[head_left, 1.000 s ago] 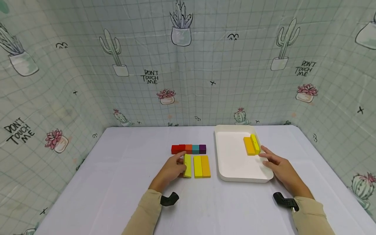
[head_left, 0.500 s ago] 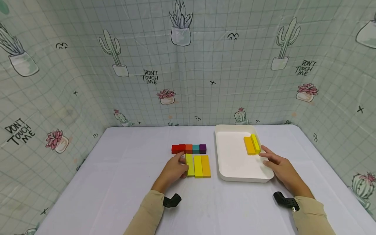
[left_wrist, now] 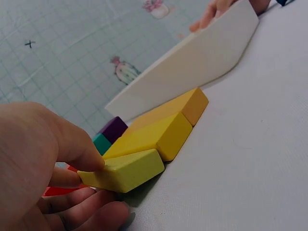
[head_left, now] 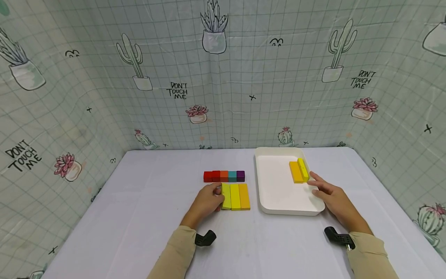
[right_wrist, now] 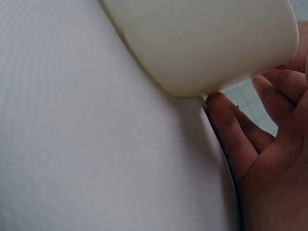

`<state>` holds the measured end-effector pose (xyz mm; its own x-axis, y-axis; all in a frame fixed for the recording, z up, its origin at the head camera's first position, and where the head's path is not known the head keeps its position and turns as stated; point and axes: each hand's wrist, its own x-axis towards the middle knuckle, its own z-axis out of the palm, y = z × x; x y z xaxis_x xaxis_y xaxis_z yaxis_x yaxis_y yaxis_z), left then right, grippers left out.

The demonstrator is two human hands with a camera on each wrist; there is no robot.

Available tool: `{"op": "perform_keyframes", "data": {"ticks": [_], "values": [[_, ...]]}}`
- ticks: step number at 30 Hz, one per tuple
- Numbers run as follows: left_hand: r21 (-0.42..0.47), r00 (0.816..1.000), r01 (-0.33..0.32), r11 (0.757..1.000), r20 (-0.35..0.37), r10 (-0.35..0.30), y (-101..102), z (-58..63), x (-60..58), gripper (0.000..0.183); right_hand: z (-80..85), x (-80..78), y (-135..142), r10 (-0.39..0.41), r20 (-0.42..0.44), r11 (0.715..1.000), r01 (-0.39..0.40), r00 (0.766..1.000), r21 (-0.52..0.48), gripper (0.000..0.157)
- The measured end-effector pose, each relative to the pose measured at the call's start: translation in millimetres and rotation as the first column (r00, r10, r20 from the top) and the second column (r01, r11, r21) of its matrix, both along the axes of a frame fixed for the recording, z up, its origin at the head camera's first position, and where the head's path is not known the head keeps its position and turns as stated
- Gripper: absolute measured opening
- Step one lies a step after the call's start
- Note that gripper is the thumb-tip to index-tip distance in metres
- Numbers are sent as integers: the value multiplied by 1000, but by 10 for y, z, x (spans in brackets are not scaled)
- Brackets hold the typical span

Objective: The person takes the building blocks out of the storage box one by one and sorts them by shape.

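Note:
My left hand [head_left: 204, 201] pinches a yellow-green block [left_wrist: 137, 169] between thumb and fingers. The block lies lengthwise against the left side of a yellow block [head_left: 235, 197], slightly tilted in the left wrist view. An amber block [head_left: 244, 197] flanks the yellow one on the right, making a flat row. On the right, my right hand [head_left: 335, 198] holds the right rim of a white tray [head_left: 278, 199], with some fingers over the edge. Its lower fingers [right_wrist: 226, 118] rest against the outside near the tabletop.
Behind the flat row stands a line of small blocks: red ones [head_left: 211, 176], an orange block [head_left: 224, 176], a teal block [head_left: 232, 176] and a purple block [head_left: 241, 176]. Inside the tray, an amber block [head_left: 295, 172] and a yellow block [head_left: 302, 169] lie by the right wall.
My left hand has slid the yellow-green block rightward, from a gap away to up against the yellow block. My right hand and the tray have stayed in place.

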<state>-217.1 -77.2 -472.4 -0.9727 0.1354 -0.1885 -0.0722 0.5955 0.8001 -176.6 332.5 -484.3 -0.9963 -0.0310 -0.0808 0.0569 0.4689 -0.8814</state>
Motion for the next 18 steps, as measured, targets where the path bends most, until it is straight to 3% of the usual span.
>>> {"op": "perform_keyframes", "data": {"ticks": [5,11,18], "values": [[-92,998,16,996,-64,-22,14,13,13,55,5,12,12,1,-16,1000,-1,1000,-1,49],[-105,995,30,994,-94,-40,28,41,11,46,20,13,24,-4,-19,1000,4,1000,0,48],[-83,991,-34,996,-131,23,51,54,53,42,11,2,16,7,-19,1000,-7,1000,-17,48]]}}
